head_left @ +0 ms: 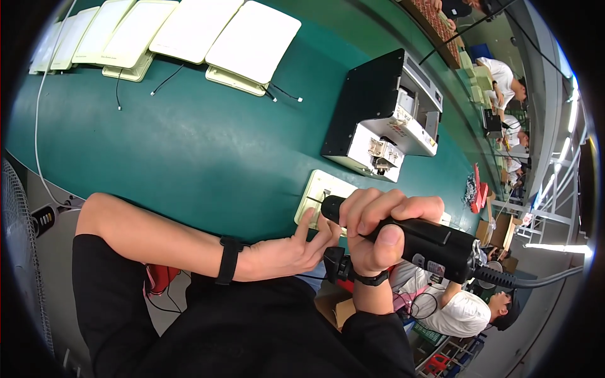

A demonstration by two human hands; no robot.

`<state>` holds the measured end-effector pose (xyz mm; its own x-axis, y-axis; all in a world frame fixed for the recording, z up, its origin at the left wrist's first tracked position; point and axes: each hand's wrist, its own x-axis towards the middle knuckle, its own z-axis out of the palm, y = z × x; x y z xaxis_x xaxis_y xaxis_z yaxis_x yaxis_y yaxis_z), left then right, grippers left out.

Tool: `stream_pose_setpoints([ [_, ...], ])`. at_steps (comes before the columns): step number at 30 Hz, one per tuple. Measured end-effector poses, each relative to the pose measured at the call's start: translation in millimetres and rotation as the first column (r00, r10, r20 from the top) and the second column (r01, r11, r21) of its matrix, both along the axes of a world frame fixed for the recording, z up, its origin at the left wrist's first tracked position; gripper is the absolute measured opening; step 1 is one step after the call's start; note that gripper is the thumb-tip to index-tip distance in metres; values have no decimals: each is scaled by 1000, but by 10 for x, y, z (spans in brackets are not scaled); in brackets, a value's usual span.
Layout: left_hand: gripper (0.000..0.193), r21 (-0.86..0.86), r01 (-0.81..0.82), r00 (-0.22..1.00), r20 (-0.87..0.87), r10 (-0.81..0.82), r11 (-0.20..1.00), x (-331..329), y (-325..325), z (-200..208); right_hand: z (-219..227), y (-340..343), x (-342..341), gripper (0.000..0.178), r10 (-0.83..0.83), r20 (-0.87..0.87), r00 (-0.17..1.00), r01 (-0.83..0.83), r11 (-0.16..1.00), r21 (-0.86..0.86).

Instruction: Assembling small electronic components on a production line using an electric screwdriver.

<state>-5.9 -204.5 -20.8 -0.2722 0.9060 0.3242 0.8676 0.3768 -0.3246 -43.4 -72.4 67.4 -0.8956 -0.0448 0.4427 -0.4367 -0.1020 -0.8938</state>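
Note:
My right hand (384, 230) is wrapped round a black corded electric screwdriver (435, 249), its narrow end pointing left. A thin dark shaft shows beyond that end, over a pale cream-green plastic housing (320, 183) at the table's near edge. My left hand (293, 252) reaches in from the left with its fingers apart, the fingertips at the housing close to the screwdriver's tip. Part of the housing is hidden behind my right hand. Where exactly the tip touches cannot be made out.
Just beyond the housing stands a black and white screw feeder (378, 120). Flat pale panels (252, 44) with short black cables line the far left of the green table (189, 138). A grey cord (554, 277) trails right from the screwdriver. A seated person (463, 309) is at the right.

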Motion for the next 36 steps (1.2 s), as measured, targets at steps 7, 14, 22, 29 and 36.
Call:
stream_pose_setpoints([
  [7, 44, -5, -108, 993, -57, 107, 994, 5, 25, 38, 561, 311, -186, 20, -167, -305, 938, 159, 986, -51],
  [14, 43, 89, -54, 998, 40, 51, 995, -36, -2, 114, 488, 367, -468, 19, -397, -245, 885, 397, 916, -52],
  [22, 24, 47, 61, 736, 673, -76, 997, -517, -139, 547, 422, 507, 289, 25, -311, -163, 936, 291, 947, -137],
  [29, 15, 116, 252, 408, 887, -215, 961, -889, -289, 589, 139, 447, 591, 23, -273, -145, 951, 271, 962, -30],
  [36, 17, 81, 257, 345, 923, -170, 963, -993, -260, 588, -24, 444, 489, 25, -344, -119, 931, 347, 938, 6],
])
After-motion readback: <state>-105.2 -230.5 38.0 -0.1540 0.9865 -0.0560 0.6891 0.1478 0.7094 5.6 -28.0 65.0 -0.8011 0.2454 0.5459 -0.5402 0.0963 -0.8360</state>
